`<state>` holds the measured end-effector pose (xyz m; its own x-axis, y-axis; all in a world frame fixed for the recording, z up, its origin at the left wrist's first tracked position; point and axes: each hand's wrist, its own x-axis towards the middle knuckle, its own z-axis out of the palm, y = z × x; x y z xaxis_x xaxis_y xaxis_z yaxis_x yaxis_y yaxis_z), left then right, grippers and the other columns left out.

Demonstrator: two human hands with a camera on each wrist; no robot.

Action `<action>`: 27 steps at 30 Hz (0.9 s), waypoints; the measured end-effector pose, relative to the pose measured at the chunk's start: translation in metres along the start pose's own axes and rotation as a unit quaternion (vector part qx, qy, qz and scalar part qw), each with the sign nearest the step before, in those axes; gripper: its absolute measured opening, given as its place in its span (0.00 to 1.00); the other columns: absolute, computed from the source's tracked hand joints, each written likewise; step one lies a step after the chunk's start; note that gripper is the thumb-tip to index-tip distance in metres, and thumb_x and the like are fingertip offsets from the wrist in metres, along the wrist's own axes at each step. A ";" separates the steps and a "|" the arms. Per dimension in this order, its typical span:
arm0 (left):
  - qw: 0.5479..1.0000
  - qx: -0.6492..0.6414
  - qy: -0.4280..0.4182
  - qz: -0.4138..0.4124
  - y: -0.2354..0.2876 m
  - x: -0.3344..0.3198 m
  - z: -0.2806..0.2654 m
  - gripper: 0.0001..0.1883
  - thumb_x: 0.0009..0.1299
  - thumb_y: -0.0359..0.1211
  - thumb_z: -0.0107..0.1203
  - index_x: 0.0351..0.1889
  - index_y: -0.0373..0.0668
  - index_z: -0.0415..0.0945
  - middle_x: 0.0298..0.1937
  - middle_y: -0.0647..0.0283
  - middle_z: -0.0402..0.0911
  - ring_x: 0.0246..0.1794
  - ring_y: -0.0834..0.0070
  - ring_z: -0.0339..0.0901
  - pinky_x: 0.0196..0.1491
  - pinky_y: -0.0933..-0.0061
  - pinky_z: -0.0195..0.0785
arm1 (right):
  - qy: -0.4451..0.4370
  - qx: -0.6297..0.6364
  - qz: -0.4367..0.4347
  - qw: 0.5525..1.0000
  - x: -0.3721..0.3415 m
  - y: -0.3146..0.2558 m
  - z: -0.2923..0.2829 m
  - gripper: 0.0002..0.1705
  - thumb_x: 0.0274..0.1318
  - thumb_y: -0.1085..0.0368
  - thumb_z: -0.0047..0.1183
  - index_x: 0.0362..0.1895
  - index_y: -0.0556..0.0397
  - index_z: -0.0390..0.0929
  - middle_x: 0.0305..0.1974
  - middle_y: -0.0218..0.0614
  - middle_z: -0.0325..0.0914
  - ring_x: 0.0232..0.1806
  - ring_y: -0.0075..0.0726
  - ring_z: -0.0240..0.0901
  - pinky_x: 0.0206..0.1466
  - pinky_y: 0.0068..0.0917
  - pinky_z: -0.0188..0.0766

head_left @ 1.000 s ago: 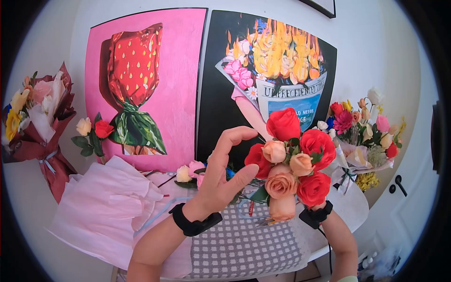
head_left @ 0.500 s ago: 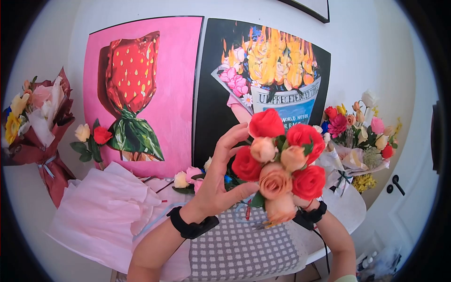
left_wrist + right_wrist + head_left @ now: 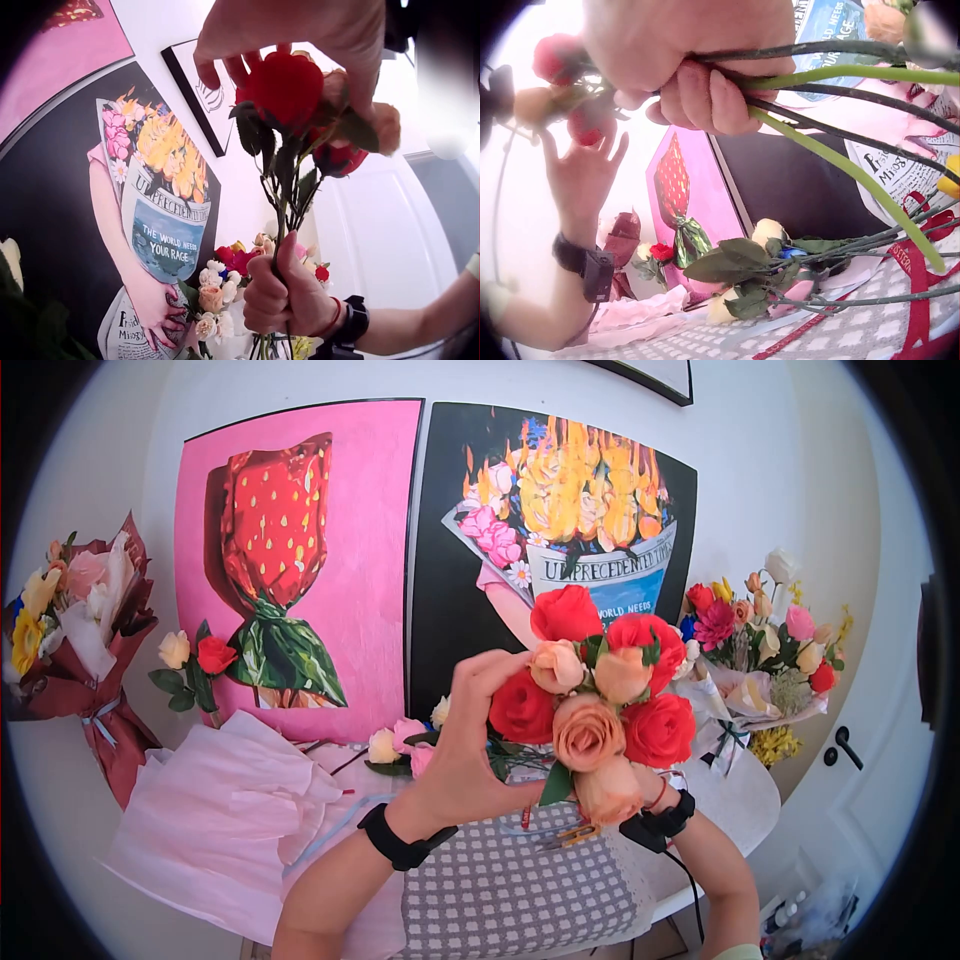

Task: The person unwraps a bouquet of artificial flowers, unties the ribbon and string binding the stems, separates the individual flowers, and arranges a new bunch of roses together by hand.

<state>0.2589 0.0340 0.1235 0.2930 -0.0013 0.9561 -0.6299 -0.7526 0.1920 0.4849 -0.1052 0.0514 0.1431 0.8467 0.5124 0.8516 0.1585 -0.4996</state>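
A bunch of red and peach roses (image 3: 590, 735) stands upright in the middle of the head view. Its stems (image 3: 283, 202) are gripped by the right hand (image 3: 289, 292), fingers curled round them, as the left wrist view shows. Below that fist, green and black stems (image 3: 840, 82) spread out in the right wrist view. The left hand (image 3: 468, 745) is at the left side of the blooms, fingers bent in a loose arch and thumb at the lower roses. In the left wrist view the left hand (image 3: 300, 30) arches over the flower heads; whether it touches them I cannot tell.
Pink wrapping paper (image 3: 220, 800) lies on the table's left. Loose flowers (image 3: 757, 277) and red ribbon (image 3: 919, 300) rest on the checked cloth (image 3: 510, 890). Scissors (image 3: 570, 837) lie below the roses. Wrapped bouquets stand left (image 3: 100, 630) and right (image 3: 750, 680); two pictures lean behind.
The roses and both hands have shifted left and slightly down in the head view since a second ago. The left hand's fingers have come closer to the blooms. The right hand has kept its grip.
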 end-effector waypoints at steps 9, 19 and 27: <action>0.982 0.167 0.039 0.080 0.027 -0.001 0.005 0.54 0.31 0.57 0.71 0.52 0.38 0.57 0.49 0.55 0.61 0.50 0.61 0.61 0.52 0.60 0.55 | 0.030 -0.002 -0.025 0.999 0.002 -0.031 -0.003 0.19 0.53 0.70 0.47 0.52 0.55 0.66 0.50 0.38 0.67 0.53 0.39 0.62 0.57 0.31 0.58; 0.980 0.190 0.062 -0.016 0.021 -0.004 0.010 0.46 0.41 0.36 0.68 0.57 0.35 0.53 0.52 0.55 0.61 0.55 0.65 0.60 0.58 0.66 0.53 | 0.062 0.070 0.044 0.995 0.014 -0.029 0.009 0.20 0.59 0.55 0.45 0.23 0.58 0.71 0.13 0.22 0.60 0.17 0.19 0.52 0.19 0.26 0.53; 0.984 0.000 0.134 -0.117 0.011 0.004 -0.004 0.29 0.56 0.28 0.50 0.57 0.34 0.55 0.52 0.54 0.62 0.55 0.68 0.60 0.59 0.68 0.51 | -0.036 0.223 0.122 0.966 0.015 -0.068 0.002 0.28 0.61 0.47 0.40 0.15 0.54 0.66 0.12 0.21 0.58 0.15 0.14 0.50 0.16 0.20 0.49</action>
<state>0.2504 0.0281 0.1298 0.2293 0.3456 0.9099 -0.5675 -0.7120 0.4134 0.4281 -0.1017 0.0914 0.2634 0.9170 0.2995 0.4922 0.1392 -0.8593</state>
